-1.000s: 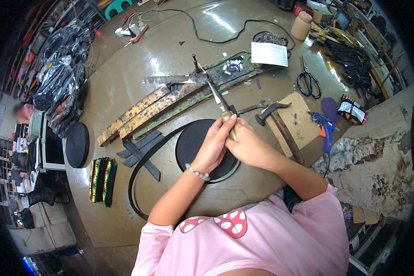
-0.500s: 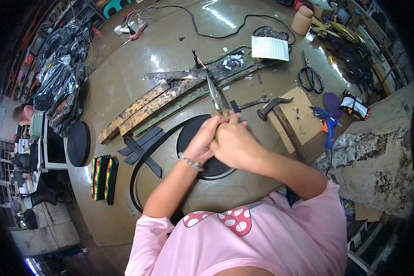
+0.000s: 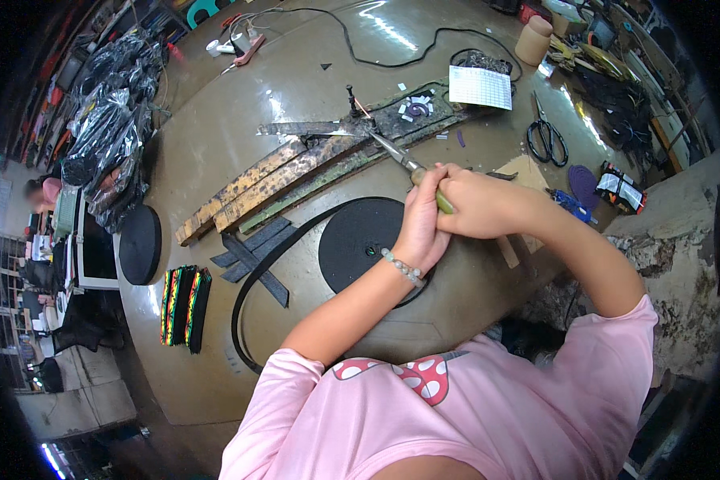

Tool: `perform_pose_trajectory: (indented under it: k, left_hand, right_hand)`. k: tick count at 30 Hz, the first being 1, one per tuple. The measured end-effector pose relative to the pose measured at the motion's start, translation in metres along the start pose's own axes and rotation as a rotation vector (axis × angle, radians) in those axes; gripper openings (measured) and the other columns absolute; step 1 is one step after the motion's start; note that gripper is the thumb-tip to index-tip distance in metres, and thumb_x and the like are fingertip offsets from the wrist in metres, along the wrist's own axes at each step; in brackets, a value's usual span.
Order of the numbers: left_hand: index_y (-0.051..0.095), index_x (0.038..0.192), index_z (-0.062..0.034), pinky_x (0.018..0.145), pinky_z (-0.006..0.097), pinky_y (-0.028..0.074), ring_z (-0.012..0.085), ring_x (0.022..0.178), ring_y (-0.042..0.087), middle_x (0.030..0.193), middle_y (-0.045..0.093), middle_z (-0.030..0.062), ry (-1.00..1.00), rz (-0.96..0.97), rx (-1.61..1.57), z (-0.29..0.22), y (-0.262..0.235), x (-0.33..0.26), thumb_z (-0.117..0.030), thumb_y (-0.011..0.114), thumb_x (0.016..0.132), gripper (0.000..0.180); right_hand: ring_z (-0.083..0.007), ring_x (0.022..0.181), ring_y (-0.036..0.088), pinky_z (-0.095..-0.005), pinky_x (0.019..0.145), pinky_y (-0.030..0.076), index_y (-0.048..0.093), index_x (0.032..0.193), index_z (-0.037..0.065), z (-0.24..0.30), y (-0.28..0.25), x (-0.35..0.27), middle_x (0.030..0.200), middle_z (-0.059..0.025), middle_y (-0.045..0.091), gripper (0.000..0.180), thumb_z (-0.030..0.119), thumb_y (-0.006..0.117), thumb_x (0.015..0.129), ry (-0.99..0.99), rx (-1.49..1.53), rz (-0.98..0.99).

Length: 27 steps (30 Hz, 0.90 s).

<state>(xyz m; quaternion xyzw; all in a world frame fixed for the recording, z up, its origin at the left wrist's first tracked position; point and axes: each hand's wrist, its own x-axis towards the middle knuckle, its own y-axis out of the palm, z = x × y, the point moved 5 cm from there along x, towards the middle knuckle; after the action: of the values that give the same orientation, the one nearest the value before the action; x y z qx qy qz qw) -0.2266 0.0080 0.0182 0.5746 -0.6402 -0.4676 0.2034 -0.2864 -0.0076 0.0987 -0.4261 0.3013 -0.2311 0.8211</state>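
Note:
Both my hands are closed around the green-handled pliers (image 3: 398, 154), whose long metal nose points up and left. My left hand (image 3: 421, 228) wraps the handles from the near side. Against it, my right hand (image 3: 480, 206) grips from the right. The tip of the pliers meets the wooden-and-metal jig (image 3: 272, 188) beside a short upright bolt (image 3: 351, 100); what the jaws pinch is too small to make out. Behind my left hand lies a black coil of webbing (image 3: 352, 248), its loose end curving out to the left.
Black strips (image 3: 256, 248) and patterned strap bundles (image 3: 186, 308) lie left of the coil. Another black roll (image 3: 140, 244) stands near the plastic bags (image 3: 112, 120). Scissors (image 3: 546, 140), a blue glue gun (image 3: 570, 206) and cardboard (image 3: 528, 172) are at the right. A cable (image 3: 376, 62) snakes across the back.
Both hands have swung to the right with the pliers, which now lean right, while the tip stays at the jig. The hammer and cardboard are now partly hidden by my right arm.

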Motion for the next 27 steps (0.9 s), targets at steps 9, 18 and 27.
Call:
perform_pose_trajectory:
  k: [9,18,27]
  left_hand:
    - [0.056,0.099,-0.0088,0.085,0.031,0.046,0.0153,0.091,0.058,0.097,0.061,0.0052,0.063,0.039,-0.017,-0.002,0.001,0.026,-0.035,0.050,0.092,0.027]
    - [0.052,0.100,-0.0031,0.085,0.037,0.049,0.0233,0.097,0.059,0.098,0.059,0.0125,0.024,0.012,-0.149,0.002,0.005,0.030,-0.030,0.052,0.090,0.029]
    - [0.055,0.095,-0.0056,0.090,0.039,0.045,0.0256,0.098,0.058,0.103,0.061,0.0141,0.090,-0.029,-0.251,-0.037,-0.024,0.001,-0.031,0.047,0.090,0.027]
  right_hand:
    - [-0.0436,0.092,0.058,-0.0422,0.084,0.048,0.058,0.089,-0.015,-0.019,-0.014,0.009,0.109,-0.0362,0.051,0.040,0.022,0.058,0.075,-0.099,-0.097,0.010]
    - [-0.0462,0.083,0.058,-0.0444,0.078,0.049,0.059,0.084,-0.014,-0.012,-0.005,0.011,0.102,-0.0387,0.052,0.036,0.020,0.056,0.074,-0.042,-0.234,0.072]
    - [-0.0448,0.093,0.057,-0.0431,0.086,0.046,0.058,0.087,-0.018,0.037,0.016,0.050,0.097,-0.0376,0.055,0.036,0.014,0.055,0.071,-0.191,-0.241,-0.021]
